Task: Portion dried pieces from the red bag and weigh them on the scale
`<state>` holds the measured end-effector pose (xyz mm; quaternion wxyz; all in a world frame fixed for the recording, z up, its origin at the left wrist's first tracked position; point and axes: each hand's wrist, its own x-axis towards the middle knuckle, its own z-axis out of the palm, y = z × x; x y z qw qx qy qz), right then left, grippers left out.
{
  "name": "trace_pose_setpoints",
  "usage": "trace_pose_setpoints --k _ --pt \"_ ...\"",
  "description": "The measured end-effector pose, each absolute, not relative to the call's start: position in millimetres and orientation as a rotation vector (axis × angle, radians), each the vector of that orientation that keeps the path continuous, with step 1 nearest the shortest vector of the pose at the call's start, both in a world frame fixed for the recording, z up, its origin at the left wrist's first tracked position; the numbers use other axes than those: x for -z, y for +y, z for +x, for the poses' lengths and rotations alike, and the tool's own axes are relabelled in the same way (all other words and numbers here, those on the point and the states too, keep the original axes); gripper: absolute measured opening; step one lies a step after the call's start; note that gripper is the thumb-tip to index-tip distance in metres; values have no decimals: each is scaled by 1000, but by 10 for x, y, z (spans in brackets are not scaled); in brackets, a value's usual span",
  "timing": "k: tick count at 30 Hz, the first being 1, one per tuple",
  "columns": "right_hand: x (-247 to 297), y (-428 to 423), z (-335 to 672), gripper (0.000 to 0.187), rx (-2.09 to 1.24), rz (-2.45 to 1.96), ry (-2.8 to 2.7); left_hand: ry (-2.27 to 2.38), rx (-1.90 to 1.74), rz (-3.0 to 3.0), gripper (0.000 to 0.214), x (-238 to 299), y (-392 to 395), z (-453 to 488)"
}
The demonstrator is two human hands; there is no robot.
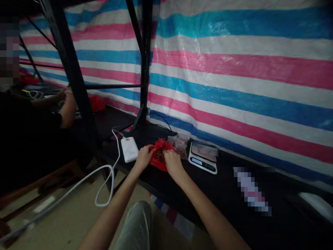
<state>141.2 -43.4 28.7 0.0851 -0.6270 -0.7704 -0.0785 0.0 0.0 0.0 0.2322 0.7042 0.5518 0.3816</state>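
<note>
A striped tarpaulin (234,69) in blue, pink and white hangs as the back wall beyond both hands, closing off the work area. In front of it runs a dark bench (229,194), on which everything in use is laid within arm's reach. A black metal frame (78,90) rises to the left of the hands; past it a second person (31,132) sits at a separate station, their own hands occupied there and well apart from this work.

Just right of the right hand stands a small digital scale (203,158), display facing the worker, evidently placed so it can be read without shifting position. Left of the left hand lies a white power bank (129,148), its white cable (104,180) looping off the bench edge toward the floor. Behind the hands, touching the bag, sits a heap of clear packets (179,143); contents too dim to identify.

The red plastic bag (160,158) rests on the bench between the two hands. The left hand (143,157) pinches its left edge and the right hand (173,163) grips its right edge, drawing the mouth apart so the dark contents show. Both hands are closed on the plastic; the bag is supported by the bench, not lifted.
</note>
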Motion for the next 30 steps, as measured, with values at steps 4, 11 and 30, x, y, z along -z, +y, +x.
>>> trace_pose_setpoints --k 4,11,30 --pt "-204 -457 1547 29 47 -1722 -2206 1328 -1219 1739 29 38 42 109" --pt "33 -294 1660 37 -382 -1533 -1842 1107 -1354 1381 31 65 99 248" --pt "-266 -442 1634 24 26 -1837 -2117 1278 -1365 1294 26 263 153 68"
